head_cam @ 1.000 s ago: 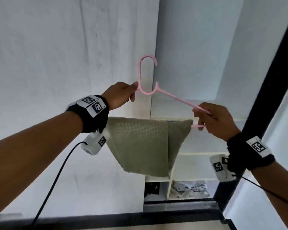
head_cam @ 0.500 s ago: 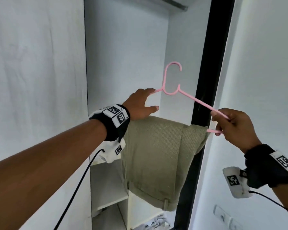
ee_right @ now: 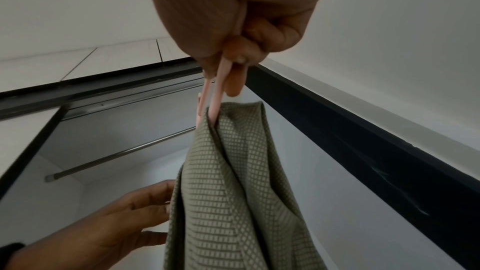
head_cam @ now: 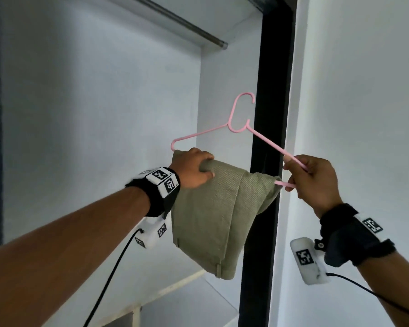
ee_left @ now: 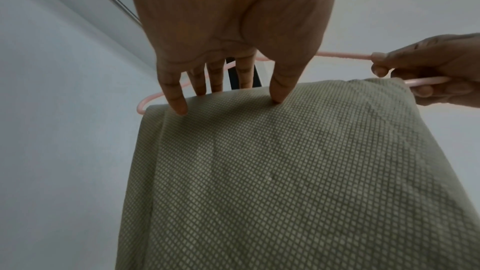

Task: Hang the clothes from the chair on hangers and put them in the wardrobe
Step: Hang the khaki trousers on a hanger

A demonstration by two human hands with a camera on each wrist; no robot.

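Note:
A pink plastic hanger (head_cam: 242, 119) is held up in front of the open wardrobe, its hook pointing up. A folded olive-green textured garment (head_cam: 210, 213) drapes over its bottom bar. My left hand (head_cam: 198, 168) grips the top fold of the garment near the hanger's left end, thumb on the near side and fingers over the far side (ee_left: 221, 93). My right hand (head_cam: 302, 175) grips the hanger's right end, fingers curled round both the sloping arm and the bottom bar (ee_right: 233, 54). The wardrobe's metal rail (head_cam: 180, 22) runs above and to the left of the hook.
A black door frame (head_cam: 267, 102) stands upright just behind the hanger's right side. A white wall (head_cam: 364, 114) fills the right. Inside the wardrobe a white shelf (head_cam: 175, 286) lies below the garment. Cables hang from both wrist cameras.
My left hand left the hanger's neck and now grips the garment's top fold at the left end. The rail has come into view above.

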